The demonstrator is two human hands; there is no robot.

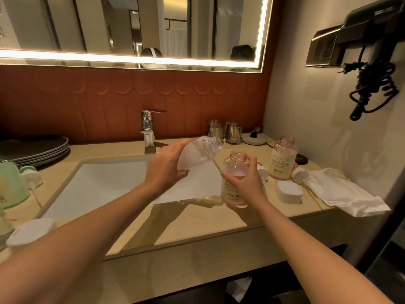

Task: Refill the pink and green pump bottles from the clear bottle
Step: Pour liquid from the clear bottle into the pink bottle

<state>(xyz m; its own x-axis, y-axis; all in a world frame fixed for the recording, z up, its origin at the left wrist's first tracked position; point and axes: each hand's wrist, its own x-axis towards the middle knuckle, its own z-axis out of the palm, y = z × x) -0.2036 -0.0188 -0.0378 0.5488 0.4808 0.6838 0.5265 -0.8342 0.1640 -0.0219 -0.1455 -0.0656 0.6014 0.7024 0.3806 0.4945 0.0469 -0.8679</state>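
The left hand (pixel 164 170) has its fingers (pixel 183 172) wrapped round the base of the clear bottle (pixel 197 152). It is held above the sink (pixel 105 185) and tipped over, its open mouth pointing right and slightly up. Just right of that mouth and a little lower, the right hand (pixel 243 184) holds the pink bottle (pixel 235 170) upright. Its fingers (pixel 252 161) curl round the far side and the thumb lies across the front, above the label. The pink bottle has no pump on it, is partly filled, and sits at the front right corner of the sink on the bench (pixel 186 224). The two bottle mouths are close but apart. A thin pale tube (pixel 217 166) slants between the bottles; I cannot tell what it belongs to. Right of the right fingers, a second pink bottle (pixel 282 159) stands open on the bench, with two pump heads (pixel 300 174) lying near its base. A white cap (pixel 288 192) is just in front, and a crumpled white cloth (pixel 344 191) lies beyond that. Far left of the left fingers, at the frame edge, stands the green bottle (pixel 11 183), with a stack of plates (pixel 37 150) behind it. Behind both hands are the tap (pixel 148 128) and some glasses (pixel 225 130).
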